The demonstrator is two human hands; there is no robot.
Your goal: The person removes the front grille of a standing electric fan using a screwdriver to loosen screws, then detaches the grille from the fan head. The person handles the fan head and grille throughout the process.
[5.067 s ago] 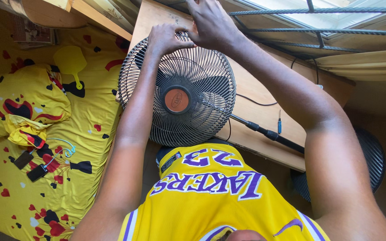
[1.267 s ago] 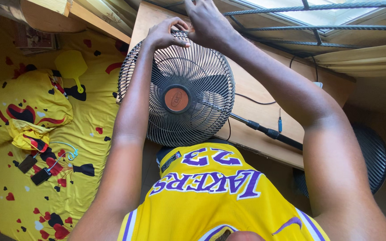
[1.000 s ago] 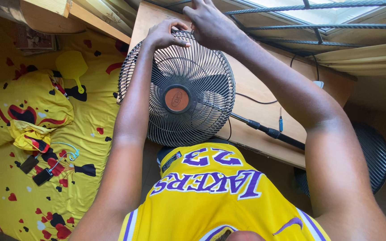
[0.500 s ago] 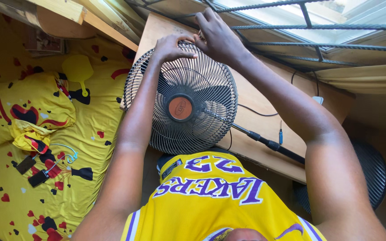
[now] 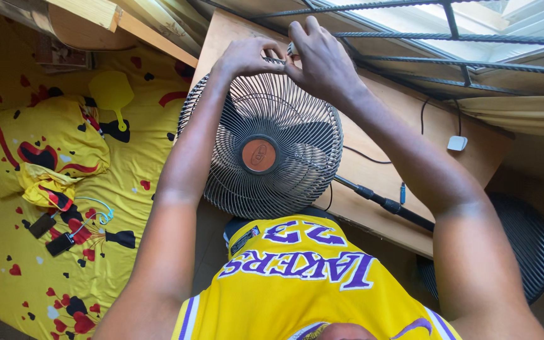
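A dark wire fan grille (image 5: 284, 119) with an orange-brown centre cap (image 5: 259, 155) faces me, leaning over a wooden table (image 5: 379, 145). My left hand (image 5: 245, 56) curls over the grille's far rim. My right hand (image 5: 323, 60) is right beside it, fingers pinched on the same part of the rim, with something small and pale at the fingertips. Both forearms reach out over the fan. My yellow jersey (image 5: 297, 277) fills the bottom of the view.
The fan's black pole (image 5: 385, 203) runs across the table to a round dark base (image 5: 527, 242) on the right. A small blue screwdriver (image 5: 402, 192), a white plug (image 5: 456, 143) and a cable lie on the table. On the left is a yellow bed (image 5: 108, 214) with a pillow (image 5: 39, 148), a yellow paddle (image 5: 113, 94) and small dark devices (image 5: 48, 230).
Both hands stay on the grille's far rim, and the left hand's fingers have curled down onto it. The view has shifted, so the fan sits lower and further right in frame.
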